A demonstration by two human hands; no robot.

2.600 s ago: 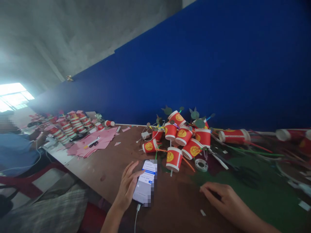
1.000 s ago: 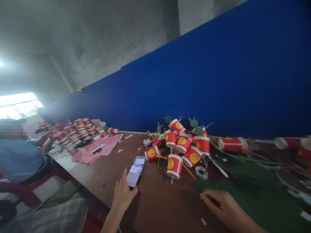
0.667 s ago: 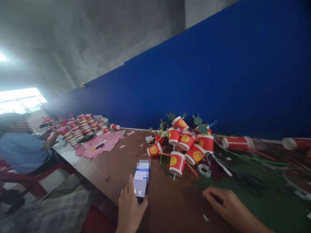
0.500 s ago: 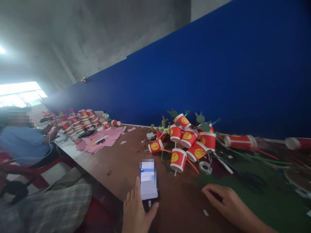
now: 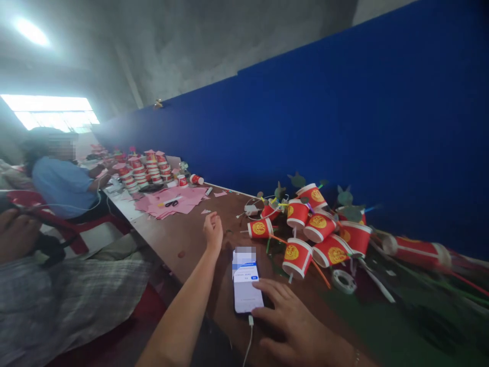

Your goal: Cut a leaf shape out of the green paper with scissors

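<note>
Lit white smartphone (image 5: 246, 281) lies flat on the brown wooden table (image 5: 191, 239), near the red paper cups (image 5: 317, 229). Right hand (image 5: 294, 321), fingers spread, touches its edge; left hand (image 5: 213, 230), loosely curled, rests beyond. Light fingertip contact should suit the screen best.

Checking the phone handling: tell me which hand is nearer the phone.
Right. The right hand touches the phone at its right edge; the left hand is stretched out beyond it, apart, over the table.

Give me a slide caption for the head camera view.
Right hand touches phone beside red cups; left hand reaches forward.
</note>
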